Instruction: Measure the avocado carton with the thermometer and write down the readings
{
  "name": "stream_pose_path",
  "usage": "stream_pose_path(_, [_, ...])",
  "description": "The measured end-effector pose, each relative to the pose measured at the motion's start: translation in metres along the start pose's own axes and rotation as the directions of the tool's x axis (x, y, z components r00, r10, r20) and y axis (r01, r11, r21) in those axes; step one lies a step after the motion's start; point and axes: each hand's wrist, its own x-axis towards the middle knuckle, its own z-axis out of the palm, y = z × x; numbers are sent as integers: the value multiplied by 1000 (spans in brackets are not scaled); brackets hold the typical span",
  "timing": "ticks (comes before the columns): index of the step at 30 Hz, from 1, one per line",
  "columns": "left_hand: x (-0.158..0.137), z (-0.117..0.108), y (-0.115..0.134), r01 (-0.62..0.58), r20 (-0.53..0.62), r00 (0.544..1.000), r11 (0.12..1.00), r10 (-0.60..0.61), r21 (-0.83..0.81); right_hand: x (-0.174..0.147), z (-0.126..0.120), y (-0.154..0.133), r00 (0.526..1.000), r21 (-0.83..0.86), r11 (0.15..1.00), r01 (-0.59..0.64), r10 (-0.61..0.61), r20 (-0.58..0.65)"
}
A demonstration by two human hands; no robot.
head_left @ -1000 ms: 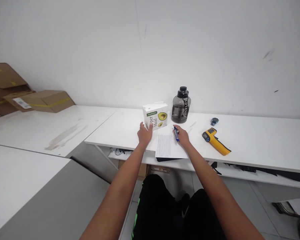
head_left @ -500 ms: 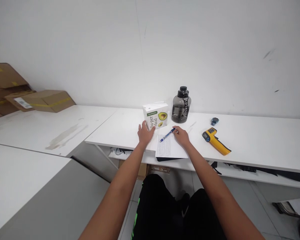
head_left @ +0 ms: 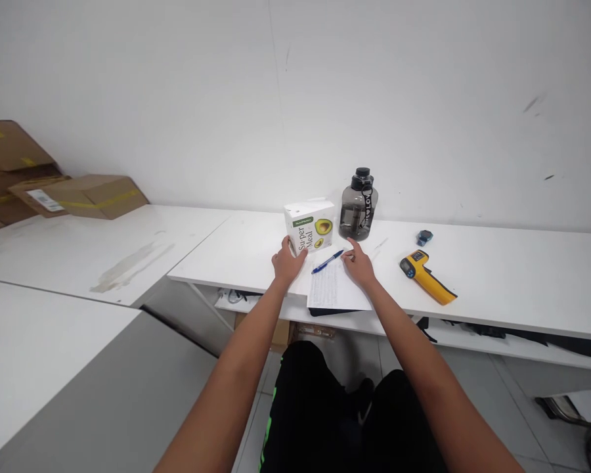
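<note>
My left hand (head_left: 287, 263) grips the lower left corner of a white box (head_left: 309, 225) printed with avocados and the words "Super Meal". The box stands upright on the white table. A blue pen (head_left: 327, 262) lies slantwise across the top of a written sheet of paper (head_left: 328, 289). Just right of the pen's upper end is my right hand (head_left: 358, 264), its index finger stretched out and nothing held in it. Behind that hand stands a dark see-through water bottle (head_left: 357, 209) with a black cap and strap.
A yellow infrared thermometer (head_left: 427, 277) lies to the right, with a small dark blue object (head_left: 424, 237) behind it. Cardboard boxes (head_left: 101, 195) sit at the far left against the wall. Beneath the tabletop, a lower shelf (head_left: 364, 320) holds dark items.
My right hand has let go of the pen, which now rests on the paper, and its index finger has stretched out. My left hand stays at the box.
</note>
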Motion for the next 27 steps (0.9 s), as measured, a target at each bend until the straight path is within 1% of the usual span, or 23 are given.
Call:
stream_pose_path(8, [2,2,-3,-20,-39,999,1000,19,-6,-1,-2,-2,999,36,998,-44,44,12])
stream_pose_path(13, [4,2,-7,18,-41,999,999,-19,-46,1,-1,0,999,19,999,-50,50,14])
stream_pose_path(17, [3,3,-5,24,-34,999,1000,-24,-2,1,-1,-1,998,-28,998,-51,52,36])
stream_pose_path(20, [1,3,-2,16,-3,1000,999,-16,45,0,-2,-1,995,-53,998,-34,39,95])
stream_pose_path(24, [0,4,0,3,56,998,999,-6,45,0,-4,0,968,-26,998,50,-42,247])
stream_pose_path(25, [0,4,0,3,60,998,999,-5,36,1,-4,0,962,-18,998,61,-54,269])
stream_pose_path(27, [0,3,-2,12,46,999,1000,-13,14,1,-4,2,960,7,998,70,-69,270])
